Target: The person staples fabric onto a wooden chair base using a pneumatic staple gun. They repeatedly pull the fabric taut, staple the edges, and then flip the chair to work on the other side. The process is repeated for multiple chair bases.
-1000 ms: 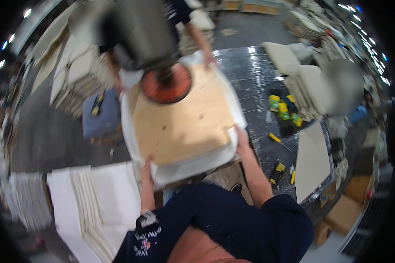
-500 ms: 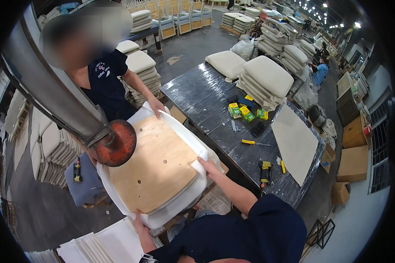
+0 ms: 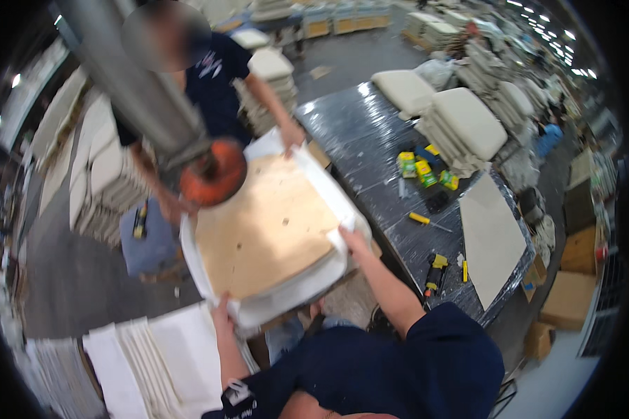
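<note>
Blue padded block (image 3: 147, 241): stood at the left, a yellow-and-black tool (image 3: 140, 222) on top.
White sheets (image 3: 189, 349): lay layered at lower left.
Co-worker's hands (image 3: 179, 208): one was at the panel's far left edge, the other on its far side.
Red disc (image 3: 217, 171): overlapped the panel's far left part in view – contact could not be told.
Left hand (image 3: 223, 321): was at the near left corner; thumb by the edge, other fingers hidden, so their grip could not be told.
Wooden panel (image 3: 265, 230): lay between the two people, on white padding (image 3: 286, 300).
Right hand (image 3: 355, 243): pinched the white padding at the panel's right edge.
Dark table (image 3: 356, 140): stood at right, bearing boxes (image 3: 425, 172), a screwdriver (image 3: 421, 218) and a beige sheet (image 3: 489, 241).
</note>
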